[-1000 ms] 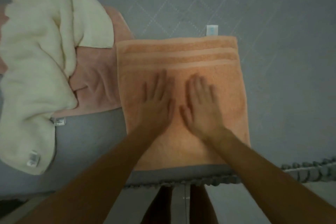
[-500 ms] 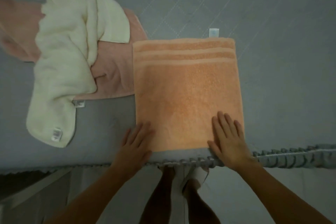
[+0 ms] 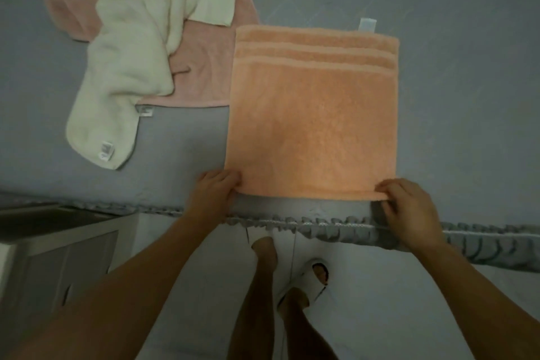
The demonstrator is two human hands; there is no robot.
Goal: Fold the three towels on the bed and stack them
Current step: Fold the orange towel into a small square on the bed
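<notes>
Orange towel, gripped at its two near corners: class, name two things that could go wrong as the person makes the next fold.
1. The orange towel lies close to the bed edge; a loose pull could drag it over the side.
2. The left hand and right hand hold only the corners, so the middle may sag and the fold land crooked.
3. Its left edge borders the pink towel, which may get caught.

The pink towel (image 3: 201,79) lies partly hidden under the cream towel (image 3: 137,47); both are cut off by the top edge.
</notes>
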